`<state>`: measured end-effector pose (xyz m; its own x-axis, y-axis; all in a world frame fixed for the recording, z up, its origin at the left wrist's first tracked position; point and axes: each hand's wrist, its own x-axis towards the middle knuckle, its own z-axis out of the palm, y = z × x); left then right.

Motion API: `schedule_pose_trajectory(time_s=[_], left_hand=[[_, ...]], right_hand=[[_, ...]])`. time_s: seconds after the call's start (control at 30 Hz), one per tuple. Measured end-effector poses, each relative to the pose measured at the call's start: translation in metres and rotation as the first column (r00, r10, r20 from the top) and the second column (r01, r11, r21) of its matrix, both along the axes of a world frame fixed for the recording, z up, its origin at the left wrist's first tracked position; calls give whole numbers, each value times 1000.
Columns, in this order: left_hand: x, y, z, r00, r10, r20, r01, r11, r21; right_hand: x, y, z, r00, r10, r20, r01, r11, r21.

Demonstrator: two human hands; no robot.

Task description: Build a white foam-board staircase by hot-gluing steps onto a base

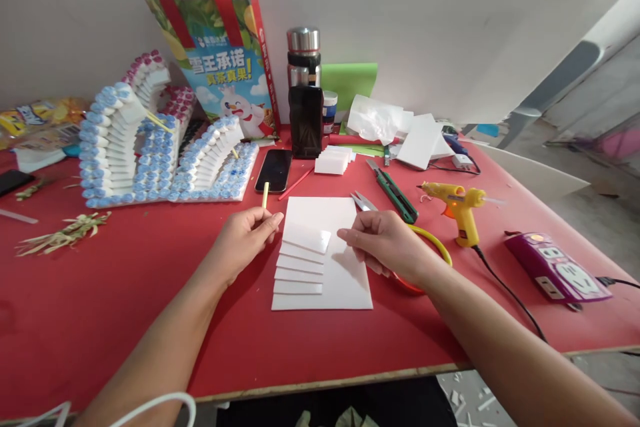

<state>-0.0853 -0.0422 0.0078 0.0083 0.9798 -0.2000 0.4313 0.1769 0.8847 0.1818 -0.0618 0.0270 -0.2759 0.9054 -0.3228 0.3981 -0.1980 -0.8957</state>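
Observation:
My left hand is closed in a pinch at the left edge of a white foam board sheet. A thin pale yellow stick pokes up from its fingers. Over the sheet's right side, my right hand is closed, thumb against fingers; whatever it may hold is hidden. Between the hands, several small white rectangular pieces overlap like steps on the sheet, the top one tilted. Behind the right hand lie scissors with yellow and red handles, partly covered by that hand.
Right: green utility knife, yellow glue gun with cord, purple power strip. Behind: phone, red pen, white foam blocks, propped black phone, steel flask. Left: blue-and-white stepped models, shopping bag, dried stalks.

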Motion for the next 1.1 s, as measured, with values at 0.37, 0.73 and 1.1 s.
schedule_pose_trajectory(time_s=[0.37, 0.73, 1.1], left_hand=[[16, -7, 3, 996, -77, 36, 80, 993, -87], [18, 22, 23, 980, -97, -175, 131, 971, 199], [81, 157, 8, 516, -80, -853, 761, 500, 414]], right_hand=[[139, -56, 16, 537, -349, 768, -32, 901, 432], [172, 3, -31, 637, -472, 610, 195, 864, 464], [162, 9, -43, 540, -558, 630, 297, 827, 478]])
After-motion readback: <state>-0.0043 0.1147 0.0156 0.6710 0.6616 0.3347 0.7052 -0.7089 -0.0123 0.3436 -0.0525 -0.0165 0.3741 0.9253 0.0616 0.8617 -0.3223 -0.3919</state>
